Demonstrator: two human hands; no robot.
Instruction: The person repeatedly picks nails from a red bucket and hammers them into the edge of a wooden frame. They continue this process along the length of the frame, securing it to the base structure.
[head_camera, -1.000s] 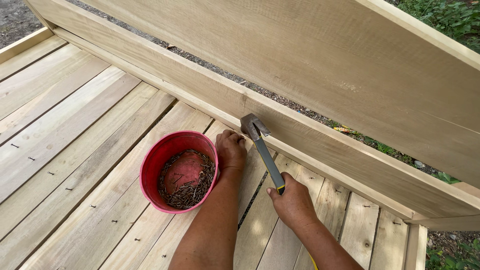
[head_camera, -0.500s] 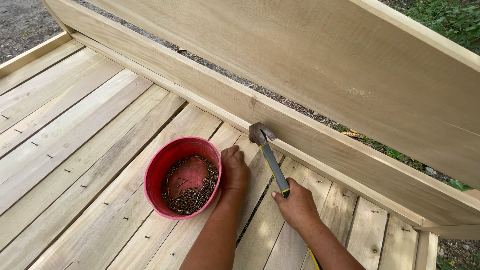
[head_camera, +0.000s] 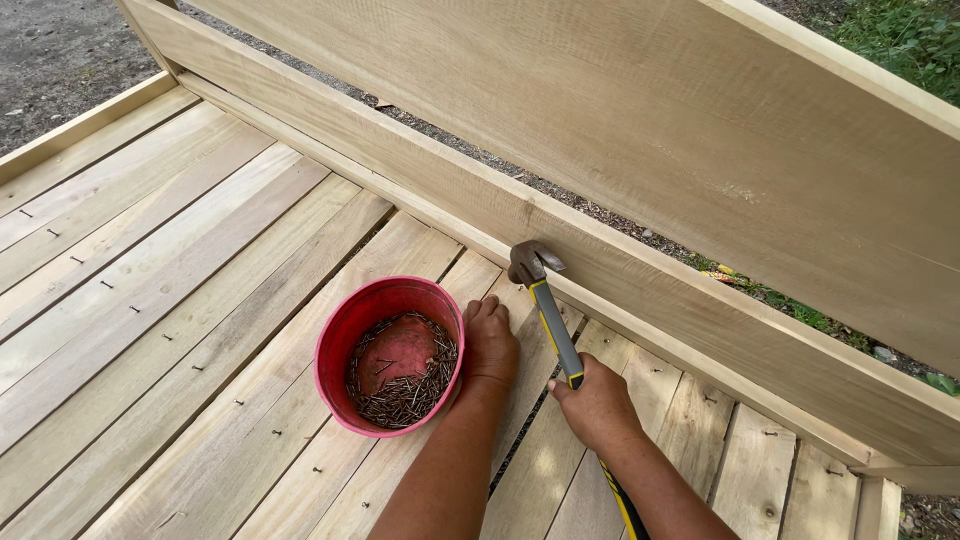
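Plank deck (head_camera: 180, 300), stiff and nailed; red bowl (head_camera: 390, 355) of loose nails, likely weighty, best lifted by its rim; hammer (head_camera: 545, 305), head-heavy, head at the lower rail (head_camera: 700, 300), right hand (head_camera: 598, 405) clamped mid-handle; left hand (head_camera: 488, 342) resting knuckles-up beside the bowl.

Grey-handled hammer (head_camera: 548, 305) head on deck board, red nail bowl (head_camera: 345, 335) beside

The hammer (head_camera: 545, 305) gripped in the right hand (head_camera: 600, 405) has a dull, dark metal head and a smooth grey handle with a yellow stripe, rubbery or plastic in look. Beside the left hand (head_camera: 490, 345), the red plastic bowl (head_camera: 345, 335) is matt and scuffed, holding thin brownish metal nails (head_camera: 405, 395). Under both hands, the deck boards (head_camera: 180, 300) are pale, bare wood; the fence boards (head_camera: 640, 130) beyond the hammer head look rough-sawn.
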